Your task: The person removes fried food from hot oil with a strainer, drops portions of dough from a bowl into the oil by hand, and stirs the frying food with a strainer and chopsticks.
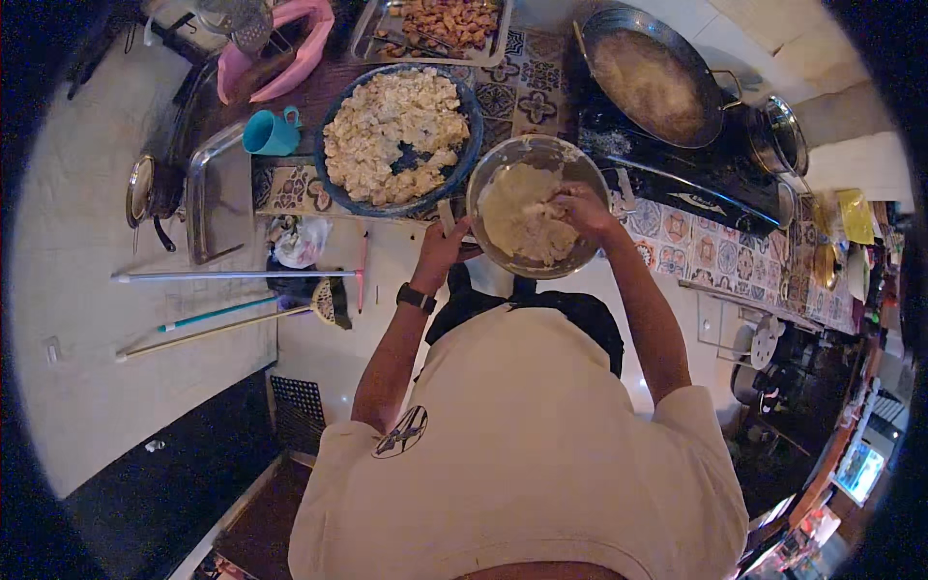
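Note:
A round metal bowl (488, 253) in front of me holds pale, floury coating with lumpy pieces in it. My right hand (582, 210) reaches inside from the right, its fingers bent and closed in the mix; what they grip is hidden. Beside the bowl's left rim, my left hand (443, 256) is closed around a pale flat handle (446, 215); I cannot make out what it belongs to. Just beyond, a large dark-blue round tray (327, 177) is heaped with flour-coated pieces (387, 121), with a gap near the middle.
At the right, a wide wok (648, 82) of bubbling oil sits on a black stove (677, 179). Browned fried pieces (449, 24) fill a metal tray (498, 48) at the back. Leftward are a turquoise mug (273, 133), a pink basin (290, 72) and brooms (232, 277).

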